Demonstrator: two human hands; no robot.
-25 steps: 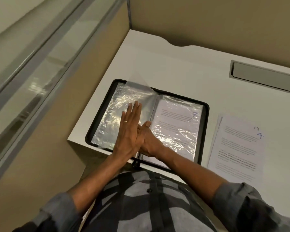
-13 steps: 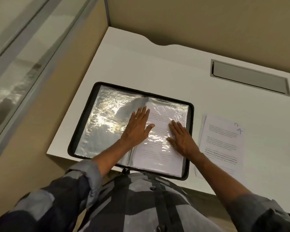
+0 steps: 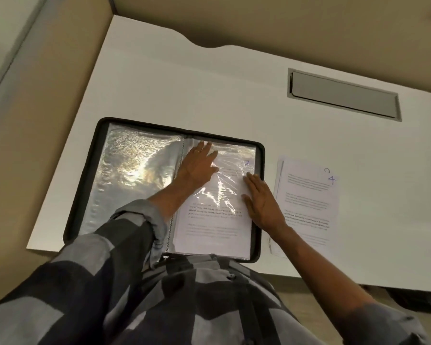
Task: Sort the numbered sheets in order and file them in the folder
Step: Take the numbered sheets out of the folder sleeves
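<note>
Both palms flat, gripping nothing: left hand [image 3: 198, 165] and right hand [image 3: 261, 202] press the filed sheet [image 3: 209, 232] (crinkled sleeve [image 3: 224, 192] between them); smooth outward gently.

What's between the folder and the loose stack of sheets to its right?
In the head view, only a narrow strip of bare white desk separates the folder from the loose stack; the right forearm crosses it.
</note>
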